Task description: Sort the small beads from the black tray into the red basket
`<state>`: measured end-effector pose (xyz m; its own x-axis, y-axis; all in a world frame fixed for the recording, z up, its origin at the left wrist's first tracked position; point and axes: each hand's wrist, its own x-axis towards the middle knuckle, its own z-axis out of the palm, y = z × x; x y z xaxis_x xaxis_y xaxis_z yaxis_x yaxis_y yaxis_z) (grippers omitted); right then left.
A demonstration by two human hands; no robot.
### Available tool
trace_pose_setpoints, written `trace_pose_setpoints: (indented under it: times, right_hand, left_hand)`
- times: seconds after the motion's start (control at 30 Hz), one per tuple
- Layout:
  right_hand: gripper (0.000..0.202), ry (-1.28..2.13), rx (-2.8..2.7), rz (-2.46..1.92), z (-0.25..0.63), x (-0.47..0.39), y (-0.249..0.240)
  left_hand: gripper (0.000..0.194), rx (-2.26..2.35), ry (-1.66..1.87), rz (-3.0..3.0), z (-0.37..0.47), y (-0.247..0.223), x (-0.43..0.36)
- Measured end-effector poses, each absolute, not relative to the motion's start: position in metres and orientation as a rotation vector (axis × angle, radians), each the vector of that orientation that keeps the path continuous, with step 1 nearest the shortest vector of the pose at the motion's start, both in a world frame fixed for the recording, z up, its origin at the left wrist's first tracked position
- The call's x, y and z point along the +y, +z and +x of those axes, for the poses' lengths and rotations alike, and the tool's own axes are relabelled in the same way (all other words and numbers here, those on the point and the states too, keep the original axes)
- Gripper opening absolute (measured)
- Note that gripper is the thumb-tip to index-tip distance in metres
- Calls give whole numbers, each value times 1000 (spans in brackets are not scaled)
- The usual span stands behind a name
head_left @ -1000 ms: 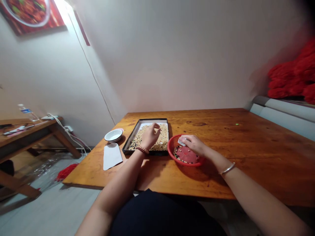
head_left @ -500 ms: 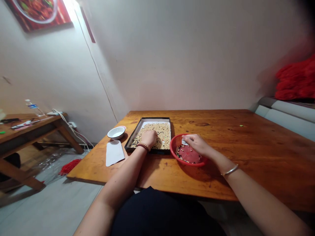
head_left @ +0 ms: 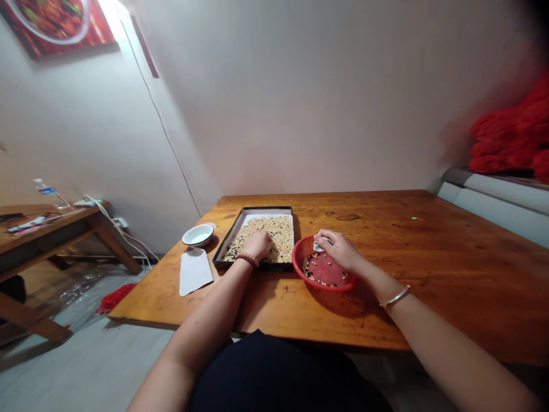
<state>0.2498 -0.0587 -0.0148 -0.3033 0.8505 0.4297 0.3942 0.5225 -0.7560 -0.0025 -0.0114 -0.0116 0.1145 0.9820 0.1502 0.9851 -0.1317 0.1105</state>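
Note:
A shallow black-edged tray holds a layer of pale yellow beans with dark ones mixed in. My left hand, a beaded bracelet at its wrist, rests low over these beans with its fingers curled closed; what they grip, if anything, is hidden. Right of the tray stands a red plastic basket with some pale and dark beans scattered on its bottom. Over the basket's far right side, my right hand pinches a small white flat piece, perhaps card; most of it is covered by the fingers.
Left of the tray, a white dark-rimmed bowl stands behind a white sheet on the wooden table. A small green bit lies far right. Another table with a bottle and cables stands at left.
The whole view has shifted slightly, so things sit a little further left. The white piece in my right hand is at a slightly different angle. My left hand stays over the beans.

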Motion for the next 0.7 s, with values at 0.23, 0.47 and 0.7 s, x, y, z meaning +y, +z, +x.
trace_pose_setpoints:
  times: [0.23, 0.47, 0.7]
  right_hand:
    - [38, 681, -1889, -1024, 248, -58, -19]
    - [33, 799, -1733, -1008, 248, -50, -23]
    - [30, 779, -1725, -986, 245, -51, -24]
  left_hand:
    - [22, -2117, -266, -2299, 1, -12, -11]
    - [20, -2107, -307, -2255, 2, -13, -13]
    - [21, -2064, -335, -2220, 2, -14, -16]
